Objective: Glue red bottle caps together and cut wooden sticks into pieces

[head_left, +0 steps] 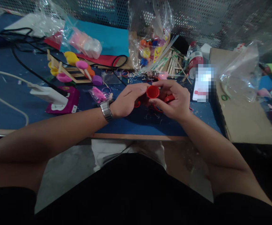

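A small red cup point(153, 92), its round mouth facing me, is held between both hands above the blue tabletop. My right hand point(177, 98) pinches its right side, thumb below and fingers above. From the left, my left hand point(128, 98), with a metal watch at the wrist, closes its fingers on the cup's other side; part of its grip is hidden. A red rounded piece point(169, 98) shows against my right palm. Beneath the hands, a red loop point(158, 108) and a red bit point(137, 104) are partly covered, and I cannot make out their kind.
Left stand a purple power socket point(73, 97) with a white plug and cables, and a wooden-stick frame point(76, 75) with coloured cups. Behind are a bag of coloured balls point(147, 50), wooden sticks point(173, 64) and a bottle point(194, 59). Right lie a phone point(203, 84) and cardboard point(246, 115).
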{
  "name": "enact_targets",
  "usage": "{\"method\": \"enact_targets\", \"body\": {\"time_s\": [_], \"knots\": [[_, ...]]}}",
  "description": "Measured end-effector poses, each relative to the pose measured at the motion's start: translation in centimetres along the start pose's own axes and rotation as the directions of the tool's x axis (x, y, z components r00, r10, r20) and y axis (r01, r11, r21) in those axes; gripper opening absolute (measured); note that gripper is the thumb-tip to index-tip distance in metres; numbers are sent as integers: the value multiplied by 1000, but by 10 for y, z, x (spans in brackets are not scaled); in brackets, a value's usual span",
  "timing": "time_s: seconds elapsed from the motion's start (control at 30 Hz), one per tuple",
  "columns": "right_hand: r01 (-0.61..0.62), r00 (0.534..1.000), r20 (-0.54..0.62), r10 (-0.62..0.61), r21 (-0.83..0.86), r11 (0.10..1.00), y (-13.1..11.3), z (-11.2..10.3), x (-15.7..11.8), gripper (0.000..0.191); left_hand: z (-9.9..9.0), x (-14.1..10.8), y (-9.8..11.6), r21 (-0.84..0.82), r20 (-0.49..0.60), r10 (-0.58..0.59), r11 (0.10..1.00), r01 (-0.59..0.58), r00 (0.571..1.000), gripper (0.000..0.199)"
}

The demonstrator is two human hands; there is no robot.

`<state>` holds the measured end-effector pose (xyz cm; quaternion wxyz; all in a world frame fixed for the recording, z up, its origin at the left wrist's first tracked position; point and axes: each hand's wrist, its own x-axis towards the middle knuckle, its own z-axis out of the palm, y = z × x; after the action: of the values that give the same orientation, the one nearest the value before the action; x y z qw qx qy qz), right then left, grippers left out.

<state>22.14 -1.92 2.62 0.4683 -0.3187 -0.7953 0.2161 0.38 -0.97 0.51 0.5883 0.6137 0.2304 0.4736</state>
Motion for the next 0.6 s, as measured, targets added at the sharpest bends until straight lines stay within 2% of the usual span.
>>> {"method": "enact_targets", "body": {"time_s": [0.17, 0.33, 0.47, 0.53, 0.6], "knots": [[53, 999, -14, -53, 21, 998, 1, 0, 2, 48, 4, -1, 7, -75, 7, -66, 995, 67, 998, 55], [101, 995, 2, -101, 10, 995, -2, -2, 3, 47, 7, -2, 11, -104, 46, -75, 991, 79, 996, 57], [102, 994, 42, -105, 67, 993, -5, -4, 3, 48, 8, -2, 11, -158, 75, -73, 984, 84, 994, 54], [116, 991, 58, -123, 113, 987, -6, -3, 3, 46, 8, -2, 12, -140, 66, -63, 988, 71, 996, 53], [135, 990, 22, -139, 126, 983, -9, -3, 2, 38, 9, -2, 14, -93, 54, -57, 994, 61, 997, 53]]}}
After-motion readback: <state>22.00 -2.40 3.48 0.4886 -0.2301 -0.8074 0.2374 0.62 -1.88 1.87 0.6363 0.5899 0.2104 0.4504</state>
